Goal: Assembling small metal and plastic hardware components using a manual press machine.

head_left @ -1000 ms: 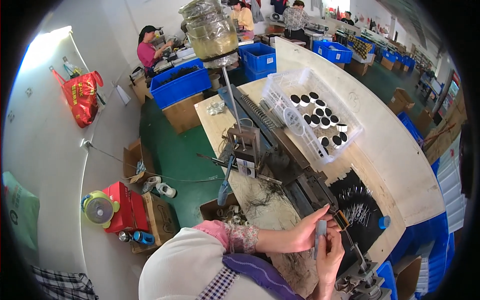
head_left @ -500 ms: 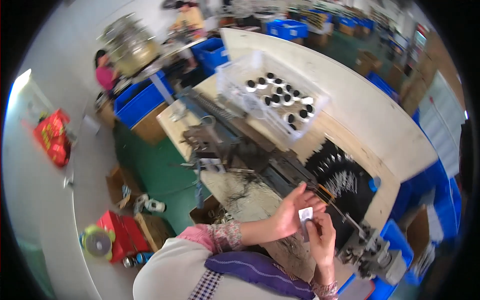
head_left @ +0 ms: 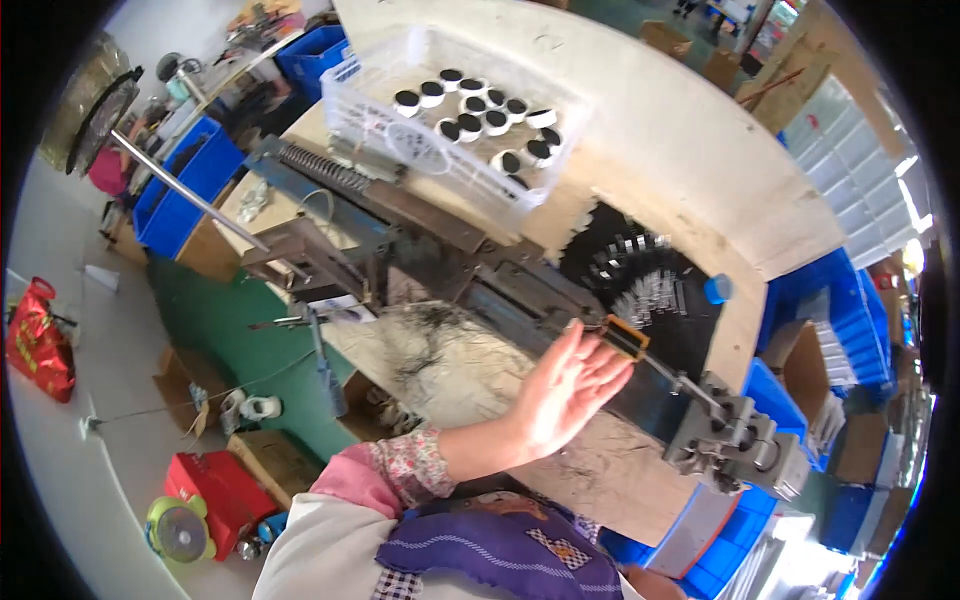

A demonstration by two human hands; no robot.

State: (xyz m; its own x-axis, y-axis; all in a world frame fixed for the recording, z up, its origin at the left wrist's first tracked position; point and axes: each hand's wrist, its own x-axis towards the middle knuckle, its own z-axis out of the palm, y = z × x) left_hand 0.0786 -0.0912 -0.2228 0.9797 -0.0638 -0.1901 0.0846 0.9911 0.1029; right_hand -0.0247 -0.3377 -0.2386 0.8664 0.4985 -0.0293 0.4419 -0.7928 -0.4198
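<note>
My left hand (head_left: 562, 398) is stretched out palm up over the bench, fingers extended, with nothing seen in it. Its fingertips are beside a small orange-yellow frame (head_left: 628, 338) at the end of the dark metal machine (head_left: 505, 275). From that frame a thin rod leads to a grey metal mechanism (head_left: 740, 435) at the right end. Only a patch of my right hand or wrist (head_left: 652, 583) shows at the lower edge; its fingers are hidden. Behind the machine, many small clear or silvery pieces (head_left: 650, 295) lie on a black sheet (head_left: 700, 325).
A white plastic crate (head_left: 375, 130) holds several white round pieces with black tops. A blue cap (head_left: 717, 289) lies near the sheet. Blue bins (head_left: 830, 330) stand right. A slanted metal rod (head_left: 190, 190) rises at left. Cardboard boxes (head_left: 275, 465) and a green fan (head_left: 180, 530) are lower left.
My right hand, which held a small flat pale piece near my left palm, has dropped to the lower edge. My left hand stays by the orange-yellow frame. The view has shifted right.
</note>
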